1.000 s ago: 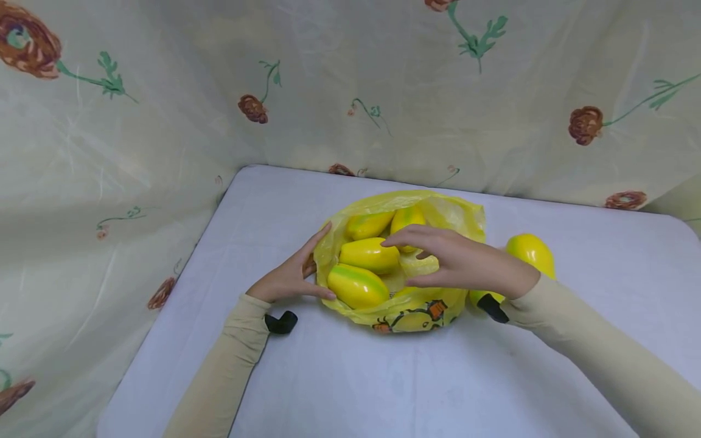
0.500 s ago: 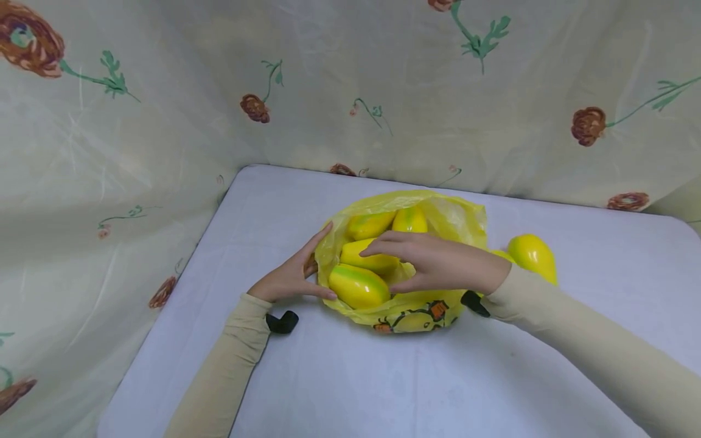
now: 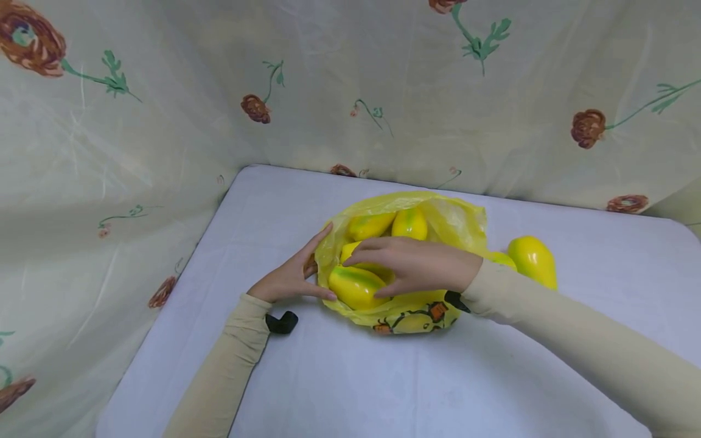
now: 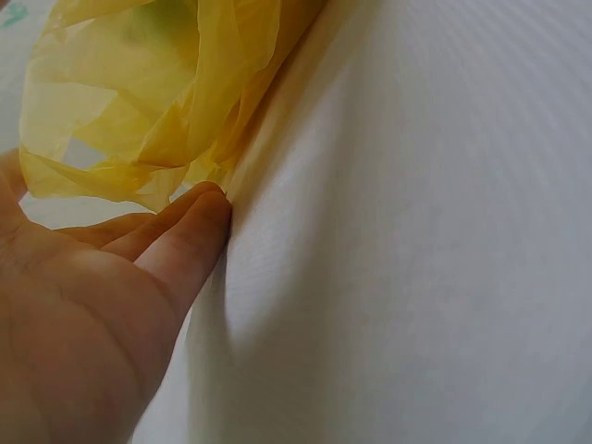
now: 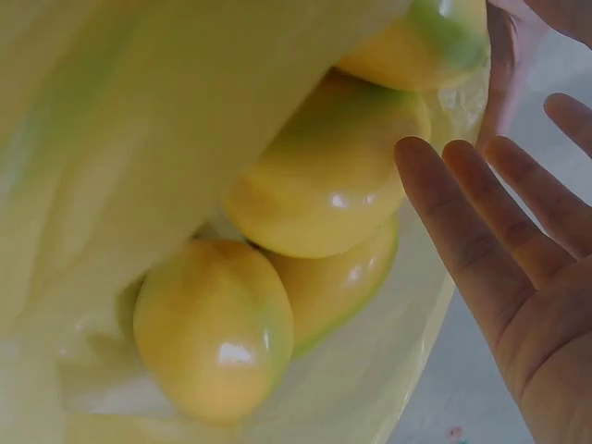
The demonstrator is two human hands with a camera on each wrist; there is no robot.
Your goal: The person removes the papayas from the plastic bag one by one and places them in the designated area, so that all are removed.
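Observation:
A yellow plastic bag [image 3: 460, 219] stands with its mouth wide apart on the white table. Several glossy yellow fruits with green streaks, mango-like, lie inside; the front-left fruit [image 3: 356, 287] is the nearest to both hands. My left hand [image 3: 287, 277] rests against the bag's left side, thumb and fingers spread along it; in the left wrist view the fingers [image 4: 190, 240] touch the plastic. Over the bag's mouth hovers my right hand [image 3: 413, 264], thumb and fingertips close about the front-left fruit. In the right wrist view its fingers are extended, apart from the fruits [image 5: 217, 328].
To the right of the bag, another yellow fruit [image 3: 531, 258] lies on the table [image 3: 350, 389], with one more [image 3: 501, 260] partly hidden behind the right forearm. A flower-printed curtain [image 3: 306, 91] hangs behind and at the left.
My right hand has moved left and slightly down over the bag, from its middle to the front-left fruit. The left hand and the bag have stayed in place.

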